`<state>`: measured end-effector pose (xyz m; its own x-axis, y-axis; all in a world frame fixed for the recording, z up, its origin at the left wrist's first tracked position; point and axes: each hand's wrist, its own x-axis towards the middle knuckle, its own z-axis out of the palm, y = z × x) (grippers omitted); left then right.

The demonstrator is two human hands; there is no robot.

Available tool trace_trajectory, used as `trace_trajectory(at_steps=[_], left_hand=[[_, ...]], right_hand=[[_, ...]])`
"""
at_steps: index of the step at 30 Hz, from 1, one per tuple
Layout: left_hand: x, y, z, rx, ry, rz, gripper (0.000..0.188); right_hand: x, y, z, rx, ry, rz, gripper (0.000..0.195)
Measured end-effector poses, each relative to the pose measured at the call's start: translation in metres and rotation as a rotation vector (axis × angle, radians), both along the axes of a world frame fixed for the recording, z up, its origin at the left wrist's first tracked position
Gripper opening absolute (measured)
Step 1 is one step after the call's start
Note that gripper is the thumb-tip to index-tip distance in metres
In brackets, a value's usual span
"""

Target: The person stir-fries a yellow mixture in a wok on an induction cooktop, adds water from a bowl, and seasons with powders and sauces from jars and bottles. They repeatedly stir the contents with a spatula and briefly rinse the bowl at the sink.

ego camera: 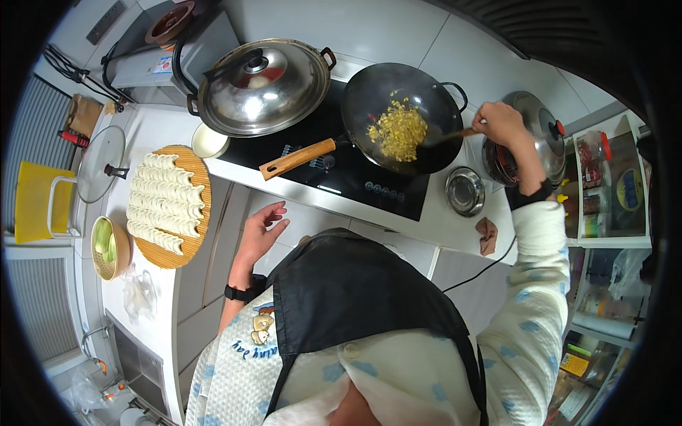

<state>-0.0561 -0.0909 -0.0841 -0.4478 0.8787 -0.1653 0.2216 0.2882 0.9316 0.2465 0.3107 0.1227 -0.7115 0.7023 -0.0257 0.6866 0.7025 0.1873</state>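
My right hand (498, 122) grips the handle of a spatula (450, 136), whose blade reaches into a black wok (362, 90) on the right side of the cooktop. Chopped yellow-green food with a few red bits (398, 132) lies in the wok. The wok's wooden handle (298, 158) points toward the left front, and nobody holds it. My left hand (265, 230) hangs in the air before the counter's front edge, fingers apart, holding nothing. At the back left of the cooktop (394, 199) stands a second pan under a domed steel lid (240, 106).
Rows of dumplings (165, 197) lie on a round slatted tray (205, 213) at left, near a cream bowl (209, 141), a basket (120, 255) and a glass lid (98, 160). A steel bowl (464, 191), brown cloth (487, 236) and lidded pot (535, 122) stand at right.
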Motion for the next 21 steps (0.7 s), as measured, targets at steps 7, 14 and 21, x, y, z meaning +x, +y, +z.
trace_trajectory(at_steps=[7,14,21], left_hand=[[-0.003,0.006,0.008,-0.003,0.051,-0.002,0.042],[0.004,0.003,-0.001,-0.020,-0.001,-0.034,0.043],[-0.004,-0.005,0.002,0.008,0.038,0.053,0.042]], right_hand=[[0.006,-0.015,0.026,-0.077,0.033,0.062,0.013],[-0.025,-0.004,-0.026,-0.533,0.193,-0.038,0.014],[-0.016,0.030,-0.024,-0.625,0.496,-0.290,0.019]])
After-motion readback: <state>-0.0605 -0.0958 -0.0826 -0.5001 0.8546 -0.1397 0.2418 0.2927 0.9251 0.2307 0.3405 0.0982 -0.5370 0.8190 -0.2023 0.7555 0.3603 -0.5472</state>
